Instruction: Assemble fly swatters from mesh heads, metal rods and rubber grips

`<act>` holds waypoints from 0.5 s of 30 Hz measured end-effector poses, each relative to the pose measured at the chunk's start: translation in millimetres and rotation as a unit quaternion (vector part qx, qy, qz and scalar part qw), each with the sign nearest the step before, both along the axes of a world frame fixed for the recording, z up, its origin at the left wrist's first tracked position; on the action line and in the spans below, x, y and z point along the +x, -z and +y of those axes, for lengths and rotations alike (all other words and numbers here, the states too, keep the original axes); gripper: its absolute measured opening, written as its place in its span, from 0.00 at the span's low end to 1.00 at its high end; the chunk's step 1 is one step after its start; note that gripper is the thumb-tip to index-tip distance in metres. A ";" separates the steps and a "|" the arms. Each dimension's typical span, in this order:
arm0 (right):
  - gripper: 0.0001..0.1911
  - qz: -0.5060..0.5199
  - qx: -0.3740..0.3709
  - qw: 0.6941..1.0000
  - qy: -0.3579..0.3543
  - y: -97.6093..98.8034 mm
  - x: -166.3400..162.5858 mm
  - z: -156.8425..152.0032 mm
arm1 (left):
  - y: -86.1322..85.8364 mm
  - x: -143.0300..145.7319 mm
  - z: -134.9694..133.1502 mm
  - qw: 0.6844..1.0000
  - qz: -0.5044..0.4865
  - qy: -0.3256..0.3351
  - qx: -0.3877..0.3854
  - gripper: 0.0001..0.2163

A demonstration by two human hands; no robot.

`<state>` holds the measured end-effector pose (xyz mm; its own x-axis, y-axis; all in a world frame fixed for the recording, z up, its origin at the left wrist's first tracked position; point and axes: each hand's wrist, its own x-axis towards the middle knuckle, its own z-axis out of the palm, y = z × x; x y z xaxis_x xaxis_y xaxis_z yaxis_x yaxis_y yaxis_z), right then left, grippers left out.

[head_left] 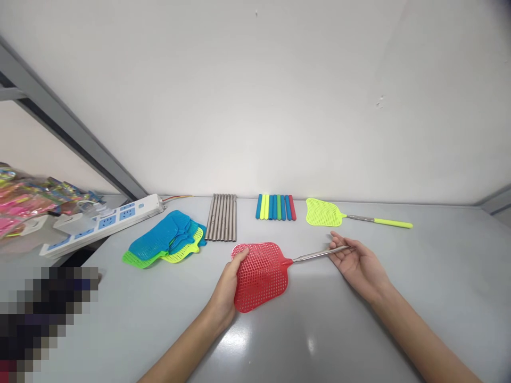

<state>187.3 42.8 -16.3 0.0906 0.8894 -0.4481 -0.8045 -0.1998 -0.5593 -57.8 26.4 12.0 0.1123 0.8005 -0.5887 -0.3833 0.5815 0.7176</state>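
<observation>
In the lower centre of the frame, the left hand (224,292) pinches the left edge of a red mesh fly-swatter head (263,276), thumb on top; right of centre, the right hand (365,268) has its thumb and fingers pinching the attached metal rod (313,256), above the grey table (303,324).

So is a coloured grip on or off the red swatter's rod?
Looks off: the metal rod is bare up to the right hand, which may hide its tip.
</observation>
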 end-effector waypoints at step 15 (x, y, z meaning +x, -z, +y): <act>0.15 -0.003 0.008 1.000 0.001 -0.1 0.0 -1.8 | 0.4 -0.4 -0.6 1.000 -0.014 -0.011 0.005 0.13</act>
<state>187.3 41.0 -16.2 0.0957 0.8961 -0.4333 -0.8012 -0.1890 -0.5678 -58.2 25.9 11.6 0.1122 0.8083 -0.5779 -0.4161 0.5664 0.7114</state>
